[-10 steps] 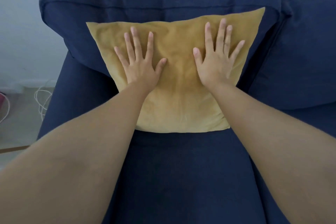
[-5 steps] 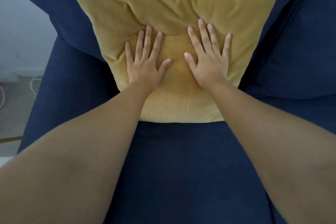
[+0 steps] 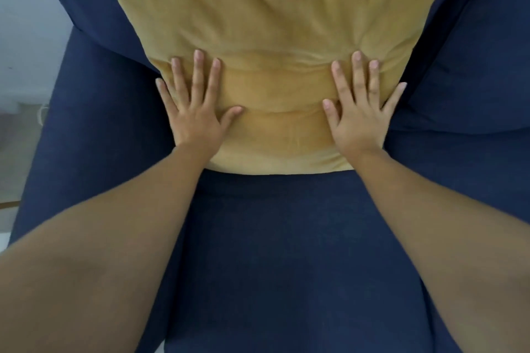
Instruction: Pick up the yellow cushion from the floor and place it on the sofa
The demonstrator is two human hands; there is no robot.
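Mustard-yellow square velvet-look fabric cushion (image 3: pixel 275 46) on dark navy woven-fabric sofa (image 3: pixel 286 252), filling upper centre of frame, top edge cut off by frame. Propped tilted against navy back cushion (image 3: pixel 94 14) at upper left, lower edge resting on seat just above frame centre. Second navy back cushion (image 3: pixel 470 80) at right, touching yellow cushion's right side. Left hand (image 3: pixel 195 117) flat on lower left part of yellow cushion, palm down, fingers spread and straight, thumb angled inward toward centre; little finger lying at cushion's left edge, over navy fabric. Right hand (image 3: pixel 360 120) flat on lower right part, same pose, fingers splayed, thumb pointing inward, little finger reaching toward right edge. Neither hand gripping anything, both just pressed on fabric. Horizontal creases across cushion between the two hands: one at fingertip level, one at thumb level; darker band of fabric between them. More wrinkles higher up, fanning toward upper corners. Both bare forearms entering from lower corners, converging toward cushion, large in frame. Seat area between forearms bare navy fabric. Pale wall (image 3: pixel 25 23) at far upper left, strip of light floor (image 3: pixel 17 157) at left edge beside sofa arm; small pale cable-like shape there, too blurred to identify. Left edge of frame soft, slightly motion-blurred.
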